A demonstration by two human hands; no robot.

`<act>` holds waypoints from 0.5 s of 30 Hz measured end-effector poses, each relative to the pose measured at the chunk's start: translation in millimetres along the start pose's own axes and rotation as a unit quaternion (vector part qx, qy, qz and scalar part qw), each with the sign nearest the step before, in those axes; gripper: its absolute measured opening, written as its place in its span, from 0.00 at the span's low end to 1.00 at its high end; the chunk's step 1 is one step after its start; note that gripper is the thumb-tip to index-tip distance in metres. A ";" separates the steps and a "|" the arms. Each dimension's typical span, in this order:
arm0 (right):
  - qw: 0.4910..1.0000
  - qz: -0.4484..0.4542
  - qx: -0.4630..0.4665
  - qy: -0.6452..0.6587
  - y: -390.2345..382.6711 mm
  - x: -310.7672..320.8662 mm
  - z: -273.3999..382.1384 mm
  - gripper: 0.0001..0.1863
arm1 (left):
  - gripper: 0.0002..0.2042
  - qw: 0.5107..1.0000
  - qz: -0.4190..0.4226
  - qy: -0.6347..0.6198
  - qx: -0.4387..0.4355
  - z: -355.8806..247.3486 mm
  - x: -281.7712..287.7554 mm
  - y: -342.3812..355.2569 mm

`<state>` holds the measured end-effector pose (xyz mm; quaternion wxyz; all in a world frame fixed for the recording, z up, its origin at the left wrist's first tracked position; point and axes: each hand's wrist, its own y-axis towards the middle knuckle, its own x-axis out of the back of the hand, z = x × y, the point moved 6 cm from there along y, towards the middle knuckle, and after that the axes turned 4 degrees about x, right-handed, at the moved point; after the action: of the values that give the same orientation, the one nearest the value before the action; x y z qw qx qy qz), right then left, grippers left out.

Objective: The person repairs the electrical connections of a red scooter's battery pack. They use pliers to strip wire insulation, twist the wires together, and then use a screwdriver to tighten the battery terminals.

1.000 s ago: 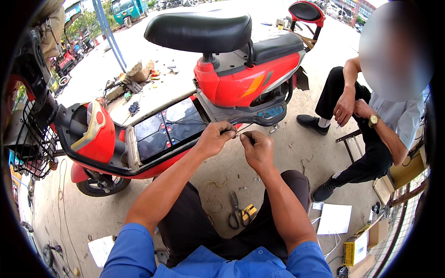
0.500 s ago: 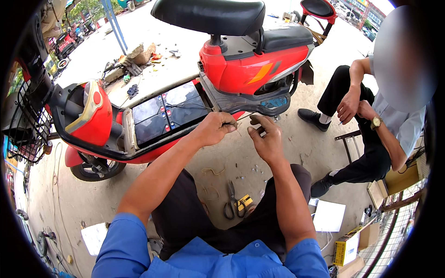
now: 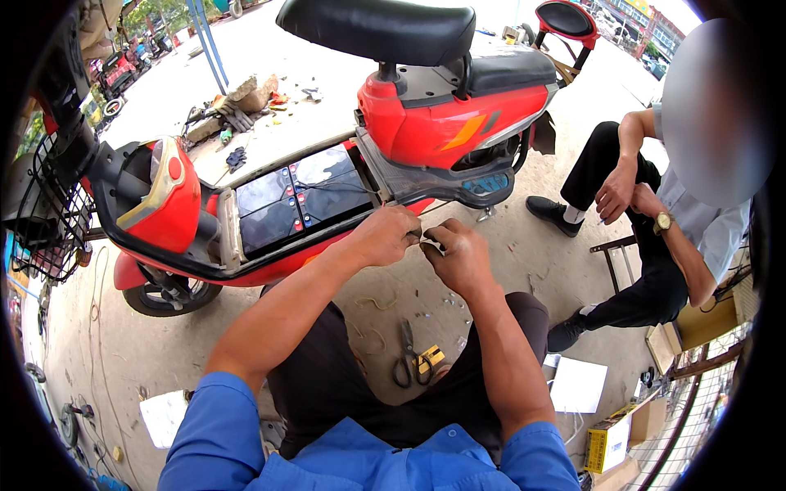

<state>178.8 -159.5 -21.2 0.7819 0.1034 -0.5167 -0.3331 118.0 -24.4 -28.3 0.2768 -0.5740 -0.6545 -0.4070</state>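
My left hand pinches a thin wire beside the open deck of a red electric scooter. My right hand is curled close to its fingertips, pinching at something too small to make out. In the deck, behind my hands, sit several dark batteries with red and blue terminals and black leads. Below my hands, between my knees, black scissors lie with a small yellow card or packet.
A seated person is at the right. Paper, an opened yellow carton and wire mesh are at lower right. A black basket hangs on the scooter's front. Rubble and gloves lie beyond it; cords lie at left.
Over the last second my hands rose slightly in view along with the scene. Since half a second ago my right fingers have come down and in toward my left fingertips, closing into a pinch.
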 end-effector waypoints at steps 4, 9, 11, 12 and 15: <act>0.999 0.001 -0.010 -0.049 -0.5 -8.6 -0.4 0.06 | 0.06 0.999 -0.031 0.037 -0.024 -2.4 2.2 -0.6; 0.941 0.019 -0.236 0.241 -10.6 -37.7 -29.1 0.15 | 0.06 0.996 -0.069 0.039 -0.049 -6.6 4.1 0.9; 0.805 0.047 -0.359 0.470 -18.3 -57.3 -40.9 0.17 | 0.05 0.995 -0.084 0.024 -0.049 -7.5 5.7 1.1; 0.687 0.060 -0.406 0.600 -23.0 -66.9 -45.4 0.18 | 0.05 0.994 -0.092 0.017 -0.049 -8.1 6.7 1.1; 0.663 0.061 -0.418 0.618 -24.7 -66.6 -50.4 0.14 | 0.04 0.994 -0.107 -0.006 -0.030 -7.0 9.0 1.0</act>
<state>196.4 -145.6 -105.4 0.9014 -0.0843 0.2731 -0.3251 116.5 -25.6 -16.9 0.2101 -0.5108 -0.7013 -0.4507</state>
